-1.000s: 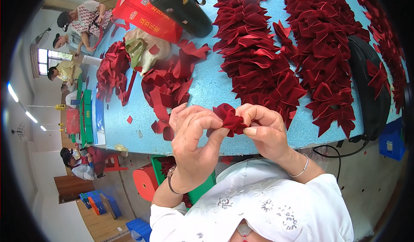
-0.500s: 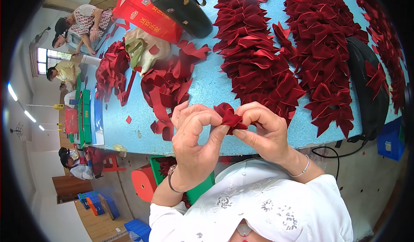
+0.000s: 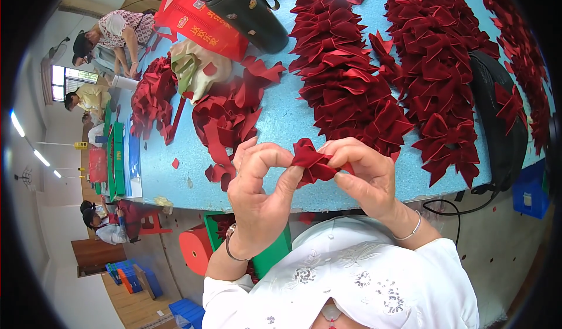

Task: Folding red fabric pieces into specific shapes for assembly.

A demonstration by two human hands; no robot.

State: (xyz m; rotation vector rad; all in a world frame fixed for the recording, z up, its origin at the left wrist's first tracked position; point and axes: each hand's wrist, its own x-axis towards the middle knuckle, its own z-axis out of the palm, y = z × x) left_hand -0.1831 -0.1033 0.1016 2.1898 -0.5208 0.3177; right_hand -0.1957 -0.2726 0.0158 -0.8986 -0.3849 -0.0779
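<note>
Between my two hands is a dark red velvet bow [image 3: 314, 161], held up over the near edge of the blue table [image 3: 275, 124]. My left hand [image 3: 262, 185] pinches the bow's left side between thumb and fingertips. On its right side, my right hand [image 3: 366, 174] pinches in the same way, thumb below and fingers above. Just beyond my right hand, finished-looking red bows [image 3: 351, 83] lie in a dense row. Loose red ribbon strips [image 3: 228, 118] are heaped beyond my left hand.
A second row of bows [image 3: 436, 65] lies further right, beside a black bag [image 3: 497, 118]. A dark green tumbler [image 3: 246, 15] and a red bag [image 3: 196, 21] stand at the back left. Below the table are a green crate [image 3: 275, 256] and a red roll [image 3: 196, 249]. Other people sit or bend at far left.
My hands have moved slightly apart, and more of the bow shows between them, spread wider. At the far left, a person has leaned further over the table.
</note>
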